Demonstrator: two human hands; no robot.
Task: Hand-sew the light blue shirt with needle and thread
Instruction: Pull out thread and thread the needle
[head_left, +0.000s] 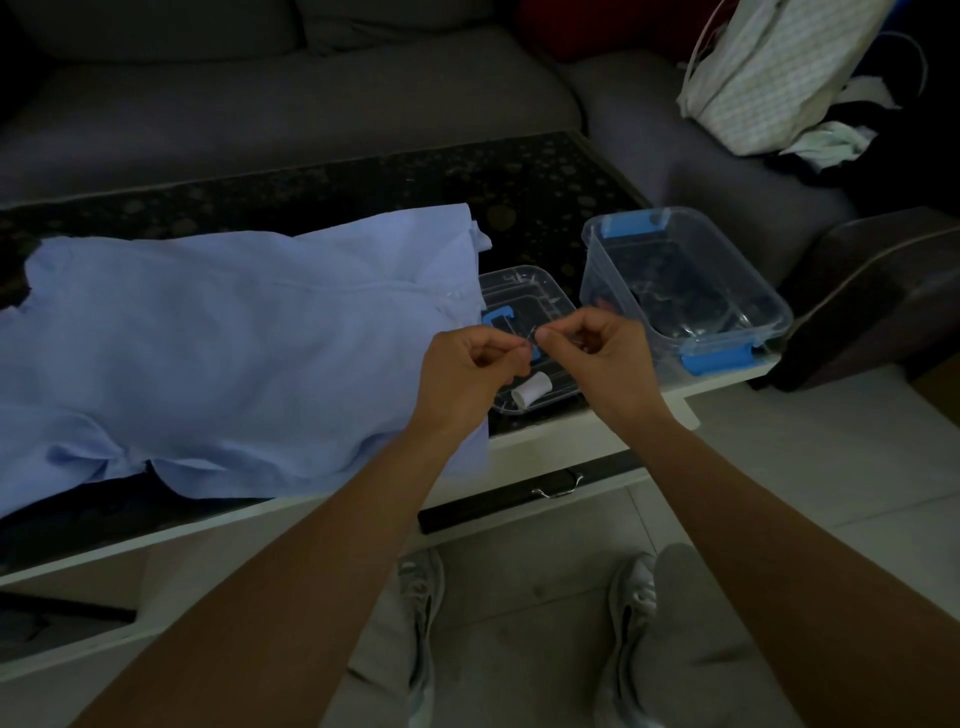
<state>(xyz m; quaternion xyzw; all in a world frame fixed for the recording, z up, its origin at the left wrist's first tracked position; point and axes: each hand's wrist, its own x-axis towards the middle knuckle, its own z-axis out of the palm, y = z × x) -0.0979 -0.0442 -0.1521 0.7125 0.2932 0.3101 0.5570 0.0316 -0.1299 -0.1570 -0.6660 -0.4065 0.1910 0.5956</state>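
Left hand (470, 371) and right hand (605, 358) pinch a faint strand (530, 344), hardly discernible.

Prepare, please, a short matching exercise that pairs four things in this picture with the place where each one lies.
Things:
1. light blue shirt
2. white spool
3. clear box
4. patterned bag

Places:
A. on the sofa, far right
B. spread over the left part of the table
C. in the shallow clear lid
D. at the table's right end, beside the lid

Pairs: 1-B, 2-C, 3-D, 4-A.
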